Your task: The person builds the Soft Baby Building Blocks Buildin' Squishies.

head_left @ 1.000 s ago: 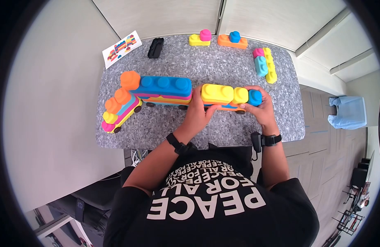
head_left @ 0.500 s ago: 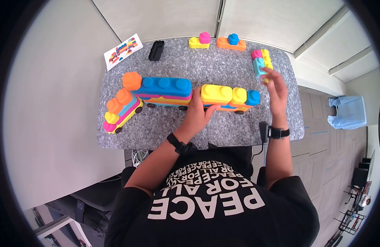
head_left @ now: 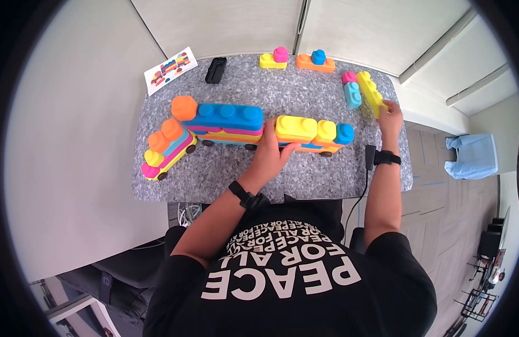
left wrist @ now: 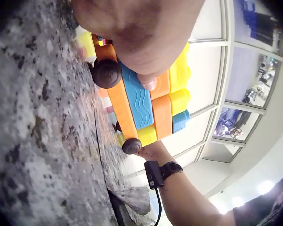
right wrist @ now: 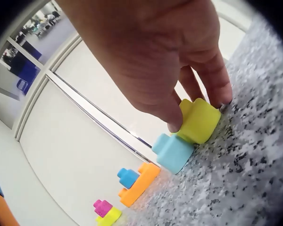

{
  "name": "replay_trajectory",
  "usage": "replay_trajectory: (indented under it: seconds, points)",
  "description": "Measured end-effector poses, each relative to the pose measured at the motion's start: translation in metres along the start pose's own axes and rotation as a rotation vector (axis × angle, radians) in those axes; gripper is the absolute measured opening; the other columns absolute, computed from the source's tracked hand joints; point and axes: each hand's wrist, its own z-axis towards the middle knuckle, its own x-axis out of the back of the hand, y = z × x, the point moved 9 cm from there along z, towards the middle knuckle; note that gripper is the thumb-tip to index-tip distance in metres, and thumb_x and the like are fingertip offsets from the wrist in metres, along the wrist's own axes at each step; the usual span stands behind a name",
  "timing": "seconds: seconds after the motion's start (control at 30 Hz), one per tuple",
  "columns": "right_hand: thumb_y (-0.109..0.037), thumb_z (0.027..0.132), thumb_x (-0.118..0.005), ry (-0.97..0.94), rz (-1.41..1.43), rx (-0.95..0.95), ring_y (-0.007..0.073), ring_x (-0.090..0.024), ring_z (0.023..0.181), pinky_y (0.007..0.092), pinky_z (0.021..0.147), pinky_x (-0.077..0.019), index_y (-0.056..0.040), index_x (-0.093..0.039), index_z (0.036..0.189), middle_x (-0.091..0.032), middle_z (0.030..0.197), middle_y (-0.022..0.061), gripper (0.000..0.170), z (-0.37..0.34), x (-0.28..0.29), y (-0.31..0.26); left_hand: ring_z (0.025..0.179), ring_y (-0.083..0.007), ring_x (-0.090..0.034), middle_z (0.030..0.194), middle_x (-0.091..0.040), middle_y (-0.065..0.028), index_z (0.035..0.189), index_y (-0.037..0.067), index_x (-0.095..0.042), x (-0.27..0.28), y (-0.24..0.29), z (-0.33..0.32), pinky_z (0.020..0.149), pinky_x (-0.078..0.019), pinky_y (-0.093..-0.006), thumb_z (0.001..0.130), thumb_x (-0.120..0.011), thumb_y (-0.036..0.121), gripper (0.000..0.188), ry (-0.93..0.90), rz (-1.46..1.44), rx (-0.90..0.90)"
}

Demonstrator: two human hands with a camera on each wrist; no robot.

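My left hand (head_left: pixel 272 147) grips the left end of a wheeled toy wagon of stacked building blocks (head_left: pixel 310 147), its thumb along the near side. Yellow blocks (head_left: pixel 296 128) and a blue block (head_left: pixel 344 133) top that wagon; its black wheels (left wrist: pixel 131 146) show in the left wrist view. At the table's right, my right hand (head_left: pixel 391 119) pinches the near end of a long yellow block (head_left: pixel 370 90), thumb on one side and fingers on the other. Beside it lie a light blue block (head_left: pixel 352 95) and a pink block (head_left: pixel 348 78).
Left of the wagon stand a blue-topped block wagon (head_left: pixel 228 114) and a lower, angled one (head_left: pixel 168 150). Along the back are a picture card (head_left: pixel 170 70), a black tray-like object (head_left: pixel 216 70), a yellow-and-pink pair (head_left: pixel 273 61) and an orange block (head_left: pixel 315 64) with a blue one on top.
My right hand has left the wagon's blue end block and moved right to the long yellow block. That block's near end has swung right, away from the light blue block. My left hand stays put.
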Motion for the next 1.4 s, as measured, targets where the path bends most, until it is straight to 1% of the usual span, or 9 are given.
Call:
replay_trajectory:
  seconds: [0.07, 0.17, 0.27, 0.43, 0.5, 0.67, 0.83, 1.03, 1.4]
  points:
    - [-0.015, 0.105, -0.076, 0.043, 0.27, -0.074, 0.0191, -0.076, 0.092, 0.0385, 0.085, -0.0626, -0.0038, -0.08, 0.13, -0.082, 0.109, 0.0105, 0.027, -0.008, 0.018, -0.007, 0.133, -0.039, -0.069, 0.143, -0.064, -0.0243, 0.159, -0.002, -0.041, 0.0, -0.002, 0.0, 0.11, -0.0571, -0.0485, 0.1, -0.091, 0.014, 0.08, 0.002, -0.002, 0.0]
    - [-0.008, 0.112, -0.067, -0.052, 0.813, 0.013, 0.0137, -0.071, 0.101, 0.0352, 0.09, -0.0603, -0.0022, -0.076, 0.137, -0.078, 0.119, 0.0065, 0.027, -0.047, 0.039, -0.085, 0.137, -0.0394, -0.068, 0.148, -0.062, -0.0249, 0.164, -0.002, -0.038, -0.001, -0.003, -0.001, 0.113, -0.0564, -0.0484, 0.1, -0.091, 0.014, 0.086, 0.003, 0.019, -0.016]
    - [-0.005, 0.116, -0.061, -0.219, 0.844, 0.083, 0.0206, -0.071, 0.129, 0.0357, 0.108, -0.0584, -0.0002, -0.071, 0.144, -0.074, 0.14, 0.0123, 0.031, -0.086, 0.051, -0.131, 0.146, -0.039, -0.063, 0.157, -0.058, -0.025, 0.173, -0.002, -0.029, 0.0, 0.01, 0.0, 0.119, -0.0545, -0.0481, 0.099, -0.091, 0.01, 0.098, 0.022, 0.028, -0.082]
    - [-0.001, 0.116, -0.056, -0.411, 0.842, 0.25, 0.0223, -0.07, 0.133, 0.039, 0.117, -0.0533, -0.0007, -0.07, 0.142, -0.076, 0.146, 0.014, 0.03, -0.139, 0.042, -0.195, 0.158, -0.0376, -0.053, 0.173, -0.046, -0.0258, 0.183, 0.001, -0.011, 0.006, 0.034, 0.005, 0.128, -0.0494, -0.0491, 0.099, -0.087, 0.002, 0.113, 0.036, -0.11, -0.108]
    - [-0.001, 0.116, -0.056, -0.49, 0.87, 0.301, 0.0234, -0.07, 0.134, 0.0395, 0.118, -0.053, -0.0006, -0.069, 0.142, -0.076, 0.146, 0.0146, 0.029, -0.151, 0.036, -0.213, 0.162, -0.0424, -0.048, 0.175, -0.042, -0.0286, 0.182, -0.002, -0.013, 0.005, 0.032, 0.005, 0.133, -0.042, -0.0525, 0.099, -0.087, 0.005, 0.112, 0.062, -0.224, -0.102]
    - [-0.002, 0.117, -0.061, -0.559, 0.826, 0.355, 0.0256, -0.067, 0.141, 0.0403, 0.122, -0.0504, -0.0012, -0.067, 0.143, -0.073, 0.148, 0.0166, 0.027, -0.159, 0.022, -0.22, 0.167, -0.0446, -0.041, 0.181, -0.034, -0.0302, 0.182, -0.002, -0.012, 0.01, 0.039, 0.008, 0.136, -0.0384, -0.0543, 0.101, -0.084, 0.003, 0.109, 0.066, -0.218, -0.11]
    - [-0.002, 0.111, -0.074, -0.579, 0.807, 0.328, 0.0279, -0.065, 0.147, 0.0421, 0.125, -0.0511, -0.0014, -0.067, 0.144, -0.069, 0.154, 0.0165, 0.034, -0.162, 0.017, -0.214, 0.17, -0.0473, -0.037, 0.184, -0.029, -0.0311, 0.182, 0.002, -0.017, 0.023, 0.076, 0.018, 0.137, -0.0365, -0.0553, 0.098, -0.085, -0.001, 0.108, 0.06, 0.142, -0.3]
    - [0.0, 0.085, -0.099, -0.506, 0.645, 0.526, 0.0327, -0.061, 0.153, 0.0471, 0.125, -0.0563, -0.0075, -0.059, 0.156, -0.057, 0.17, 0.019, 0.082, -0.181, 0.022, -0.222, 0.169, -0.05, -0.036, 0.183, -0.03, -0.0312, 0.175, 0.0, -0.029, 0.026, 0.079, 0.019, 0.138, -0.0348, -0.0561, 0.095, -0.089, 0.001, 0.1, 0.067, 0.088, -0.329]
    - [-0.003, 0.085, -0.1, -0.383, 0.67, 0.596, 0.0373, -0.061, 0.153, 0.0484, 0.122, -0.0581, -0.0104, -0.059, 0.155, -0.055, 0.17, 0.0231, 0.081, -0.191, 0.016, -0.202, 0.167, -0.056, -0.037, 0.183, -0.028, -0.035, 0.173, 0.006, -0.029, 0.024, 0.075, 0.019, 0.133, -0.041, -0.0594, 0.093, -0.092, 0.005, 0.101, 0.066, 0.065, -0.337]
